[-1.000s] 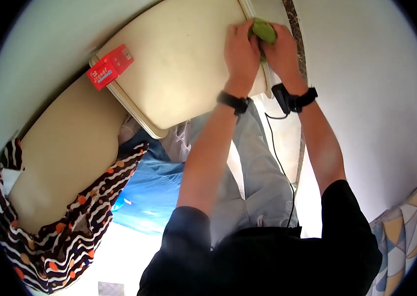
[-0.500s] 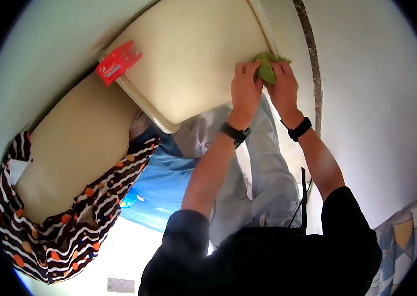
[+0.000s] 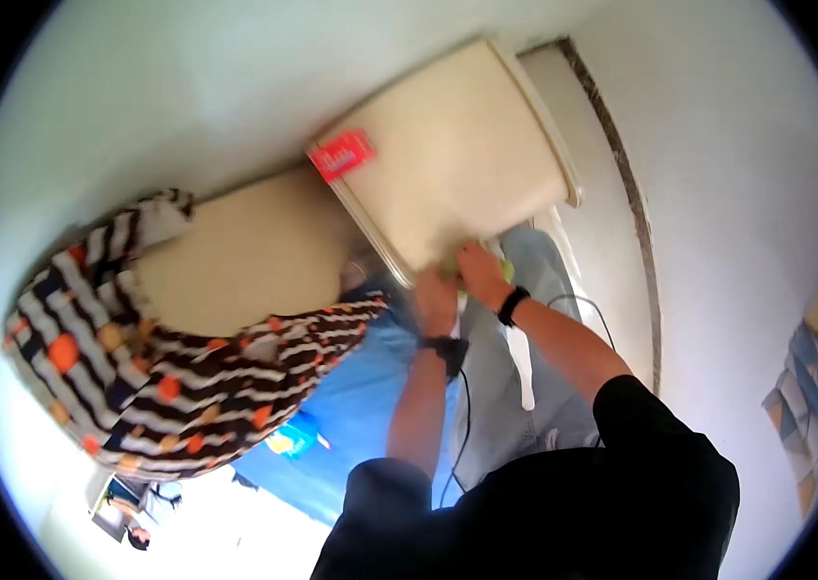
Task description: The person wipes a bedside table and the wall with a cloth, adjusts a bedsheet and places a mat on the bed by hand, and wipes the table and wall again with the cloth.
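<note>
A green cloth (image 3: 508, 270) is bunched between my two hands at the near edge of a cream-coloured board or tabletop (image 3: 457, 145). My right hand (image 3: 482, 273) is closed on the cloth, its fingers curled over the top. My left hand (image 3: 436, 298), smeared by motion, presses close beside it with fingers curled in against the cloth. Part of the cloth is hidden under the fingers. Both wrists wear black bands. A red box (image 3: 343, 155) with white lettering lies on the left edge of the cream surface.
Left of the board is another cream surface (image 3: 245, 251), bordered by brown-and-white wavy fabric (image 3: 167, 387) with orange dots. Below lies blue fabric (image 3: 361, 387) with a small bright packet (image 3: 295, 437). My grey-trousered legs (image 3: 535, 377) are under my arms. A white wall (image 3: 728, 242) rises on the right.
Both hands have moved with the green cloth from the board's right edge to its near edge, toward my body. The camera view has shifted, and the red box appears farther right.
</note>
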`<state>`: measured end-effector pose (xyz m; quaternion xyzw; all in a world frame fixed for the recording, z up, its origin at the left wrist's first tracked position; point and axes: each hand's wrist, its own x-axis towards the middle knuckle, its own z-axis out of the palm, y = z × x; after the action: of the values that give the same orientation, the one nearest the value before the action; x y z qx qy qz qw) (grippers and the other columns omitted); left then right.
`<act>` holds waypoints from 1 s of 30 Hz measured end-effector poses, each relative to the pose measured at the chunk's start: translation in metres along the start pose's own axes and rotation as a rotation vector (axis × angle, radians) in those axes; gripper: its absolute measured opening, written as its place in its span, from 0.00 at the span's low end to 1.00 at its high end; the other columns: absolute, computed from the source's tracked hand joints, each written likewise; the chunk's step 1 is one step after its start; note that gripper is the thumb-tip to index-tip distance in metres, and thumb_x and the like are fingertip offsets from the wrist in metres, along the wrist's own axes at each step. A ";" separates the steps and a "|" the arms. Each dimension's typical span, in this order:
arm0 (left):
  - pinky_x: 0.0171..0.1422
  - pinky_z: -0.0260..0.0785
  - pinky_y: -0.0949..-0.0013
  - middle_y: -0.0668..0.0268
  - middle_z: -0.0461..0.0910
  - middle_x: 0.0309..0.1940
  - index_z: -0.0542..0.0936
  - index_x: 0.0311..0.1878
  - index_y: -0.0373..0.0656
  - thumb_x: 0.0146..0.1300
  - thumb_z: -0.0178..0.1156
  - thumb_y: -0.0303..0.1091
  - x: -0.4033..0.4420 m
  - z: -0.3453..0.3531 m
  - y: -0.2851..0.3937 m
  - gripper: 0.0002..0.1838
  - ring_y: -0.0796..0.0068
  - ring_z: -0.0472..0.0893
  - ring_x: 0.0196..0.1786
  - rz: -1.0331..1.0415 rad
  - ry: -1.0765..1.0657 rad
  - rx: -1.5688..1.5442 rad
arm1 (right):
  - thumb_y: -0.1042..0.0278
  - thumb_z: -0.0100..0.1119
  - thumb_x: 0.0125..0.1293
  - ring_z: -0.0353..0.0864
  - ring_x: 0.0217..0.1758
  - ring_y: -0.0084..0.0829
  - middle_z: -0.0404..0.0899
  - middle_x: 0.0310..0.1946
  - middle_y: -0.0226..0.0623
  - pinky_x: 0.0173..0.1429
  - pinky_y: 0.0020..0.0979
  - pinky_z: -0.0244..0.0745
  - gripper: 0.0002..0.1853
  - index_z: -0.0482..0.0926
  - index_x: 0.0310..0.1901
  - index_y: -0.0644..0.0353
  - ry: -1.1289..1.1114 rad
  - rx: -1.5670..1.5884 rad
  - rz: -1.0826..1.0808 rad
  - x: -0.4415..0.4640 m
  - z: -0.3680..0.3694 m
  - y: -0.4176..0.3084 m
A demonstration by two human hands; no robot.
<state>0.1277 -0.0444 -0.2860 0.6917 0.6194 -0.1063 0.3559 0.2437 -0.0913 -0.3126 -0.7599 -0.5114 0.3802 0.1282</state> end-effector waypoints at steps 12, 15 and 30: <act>0.42 0.72 0.63 0.57 0.81 0.37 0.80 0.48 0.38 0.58 0.66 0.35 -0.158 -0.123 0.141 0.16 0.63 0.79 0.36 0.704 -0.038 -0.289 | 0.56 0.66 0.54 0.78 0.51 0.49 0.77 0.46 0.46 0.51 0.45 0.77 0.27 0.73 0.55 0.56 0.178 0.114 -0.167 -0.205 -0.257 -0.057; 0.37 0.72 0.69 0.61 0.79 0.36 0.80 0.48 0.37 0.60 0.64 0.30 -0.185 -0.134 0.193 0.14 0.72 0.78 0.32 0.796 -0.222 -0.409 | 0.55 0.66 0.54 0.77 0.53 0.49 0.76 0.48 0.46 0.55 0.44 0.76 0.32 0.70 0.60 0.58 0.348 0.086 -0.095 -0.259 -0.281 -0.051; 0.43 0.74 0.74 0.64 0.76 0.46 0.79 0.57 0.39 0.64 0.60 0.23 -0.444 -0.072 0.390 0.17 0.75 0.78 0.42 1.282 -0.762 -0.451 | 0.64 0.69 0.59 0.74 0.62 0.48 0.73 0.60 0.47 0.65 0.39 0.70 0.39 0.63 0.72 0.55 0.857 0.538 -0.017 -0.604 -0.371 0.030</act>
<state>0.3766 -0.3379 0.1677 0.7413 -0.0596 0.0183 0.6682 0.4141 -0.5606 0.1912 -0.7836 -0.3030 0.1514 0.5208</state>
